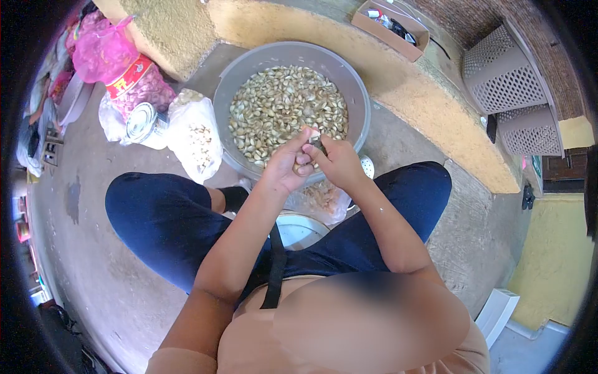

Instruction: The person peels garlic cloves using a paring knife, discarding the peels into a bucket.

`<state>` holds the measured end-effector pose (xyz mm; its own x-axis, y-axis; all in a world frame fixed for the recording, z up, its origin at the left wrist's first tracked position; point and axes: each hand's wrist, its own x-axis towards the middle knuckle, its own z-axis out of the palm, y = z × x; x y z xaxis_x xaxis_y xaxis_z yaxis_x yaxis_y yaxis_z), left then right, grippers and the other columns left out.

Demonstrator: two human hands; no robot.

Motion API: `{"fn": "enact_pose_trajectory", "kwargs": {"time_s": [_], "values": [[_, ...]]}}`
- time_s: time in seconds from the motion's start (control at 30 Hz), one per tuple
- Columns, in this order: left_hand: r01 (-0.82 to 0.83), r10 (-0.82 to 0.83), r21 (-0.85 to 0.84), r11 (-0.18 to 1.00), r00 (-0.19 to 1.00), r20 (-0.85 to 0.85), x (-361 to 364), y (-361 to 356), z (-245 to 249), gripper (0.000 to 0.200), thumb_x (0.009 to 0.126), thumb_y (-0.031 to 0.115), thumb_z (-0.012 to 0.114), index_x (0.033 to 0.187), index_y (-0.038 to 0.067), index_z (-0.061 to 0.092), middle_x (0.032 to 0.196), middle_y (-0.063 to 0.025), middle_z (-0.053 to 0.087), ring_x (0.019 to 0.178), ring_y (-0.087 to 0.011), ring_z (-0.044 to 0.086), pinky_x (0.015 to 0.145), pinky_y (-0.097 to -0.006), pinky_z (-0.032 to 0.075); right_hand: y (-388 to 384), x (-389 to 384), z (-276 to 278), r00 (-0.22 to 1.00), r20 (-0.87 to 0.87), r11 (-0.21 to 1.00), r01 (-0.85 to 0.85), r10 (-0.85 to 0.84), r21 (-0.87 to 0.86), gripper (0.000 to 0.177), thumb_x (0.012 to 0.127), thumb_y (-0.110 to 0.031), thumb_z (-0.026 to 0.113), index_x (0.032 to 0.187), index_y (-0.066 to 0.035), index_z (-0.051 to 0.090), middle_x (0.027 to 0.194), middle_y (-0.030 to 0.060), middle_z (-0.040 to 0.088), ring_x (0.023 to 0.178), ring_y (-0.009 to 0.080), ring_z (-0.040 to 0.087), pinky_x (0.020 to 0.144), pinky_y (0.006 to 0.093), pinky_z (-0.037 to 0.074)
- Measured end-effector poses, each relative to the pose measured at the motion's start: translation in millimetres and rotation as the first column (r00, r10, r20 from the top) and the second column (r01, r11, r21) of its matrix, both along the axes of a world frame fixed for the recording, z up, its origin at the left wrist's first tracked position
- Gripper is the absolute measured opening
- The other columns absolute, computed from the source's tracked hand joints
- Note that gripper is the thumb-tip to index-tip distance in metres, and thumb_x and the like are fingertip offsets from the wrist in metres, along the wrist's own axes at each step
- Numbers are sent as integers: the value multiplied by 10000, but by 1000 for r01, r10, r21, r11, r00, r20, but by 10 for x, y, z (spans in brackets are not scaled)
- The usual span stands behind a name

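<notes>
A wide grey tub (pixel 364 106) holds many pale garlic cloves (pixel 286 106). Over its near edge my left hand (pixel 291 163) has its fingers curled, with a small pale clove (pixel 315 134) pinched at the fingertips. My right hand (pixel 339 163) meets it there, closed around a small dark tool (pixel 319 148), perhaps a knife, largely hidden by the fingers. Below the hands, between my legs, lies a clear plastic bag (pixel 324 198) with brownish peelings. A white plastic bag (pixel 198 140) with a few cloves stands left of the tub.
A lidded tin (pixel 144 121) and a pink net sack (pixel 146 93) are at the left. A low yellow ledge (pixel 430 128) runs behind the tub, bearing a cardboard box (pixel 386 38). Grey perforated baskets (pixel 507 81) stand at the right. Under the hands is a pale round container (pixel 298 232).
</notes>
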<state>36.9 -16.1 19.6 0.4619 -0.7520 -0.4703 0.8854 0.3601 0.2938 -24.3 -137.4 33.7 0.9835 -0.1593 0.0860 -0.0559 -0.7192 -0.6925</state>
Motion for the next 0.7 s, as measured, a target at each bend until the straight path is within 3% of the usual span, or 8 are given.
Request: {"fn": "enact_pose_trajectory", "kwargs": {"time_s": [0.1, 0.23, 0.33, 0.43, 0.53, 0.63, 0.7], "values": [[36, -36, -58, 998, 999, -6, 20, 28, 1, 239, 816, 280, 562, 958, 95, 509, 590, 47, 433, 426, -3, 369, 328, -135, 234, -32, 3, 5, 999, -37, 999, -15, 17, 51, 428, 775, -428, 535, 798, 0, 546, 568, 179, 542, 544, 316, 560, 504, 373, 421], [99, -99, 2, 995, 995, 32, 74, 53, -143, 281, 839, 328, 513, 983, 87, 514, 583, 53, 434, 400, -2, 339, 307, -131, 227, -101, 1, 52, 998, -44, 973, 46, -37, 225, 383, 733, -371, 611, 828, -5, 549, 586, 144, 539, 562, 249, 563, 515, 332, 421], [113, -113, -24, 993, 994, -6, 110, 87, -189, 282, 844, 328, 502, 960, 71, 505, 599, 47, 438, 406, -8, 348, 303, -134, 233, -203, 53, -112, 999, -13, 934, 50, -49, 355, 342, 701, -289, 653, 878, -12, 558, 690, 127, 557, 635, 204, 554, 556, 305, 417], [155, -158, -72, 985, 987, -35, 105, 91, -219, 261, 850, 319, 492, 923, 69, 497, 608, 44, 438, 408, -11, 351, 297, -139, 235, -167, 20, -110, 993, 110, 934, 4, -47, 357, 331, 699, -230, 652, 949, -30, 567, 800, 110, 569, 709, 192, 556, 622, 295, 426], [230, -231, -72, 971, 973, -12, 83, 103, -204, 229, 858, 326, 476, 867, 97, 485, 619, 42, 428, 424, -12, 352, 300, -138, 233, -201, 17, -128, 992, 120, 959, -69, 37, 273, 319, 710, -202, 635, 979, -44, 568, 875, 100, 568, 770, 183, 561, 687, 291, 432], [279, -278, -23, 960, 960, 31, 41, 89, -180, 216, 874, 346, 439, 830, 137, 472, 638, 42, 407, 450, -13, 348, 316, -131, 230, -169, -11, -232, 987, 158, 897, -95, 28, 432, 324, 719, -191, 624, 1011, -63, 568, 856, 100, 581, 771, 190, 572, 709, 292, 440], [279, -280, 22, 960, 959, 43, 25, 79, -185, 231, 884, 350, 415, 834, 131, 471, 640, 43, 401, 454, -16, 347, 318, -132, 232, -158, -39, -245, 999, 40, 856, -33, 14, 515, 315, 717, -193, 626, 998, -60, 576, 860, 105, 592, 766, 185, 577, 701, 291, 443]]}}
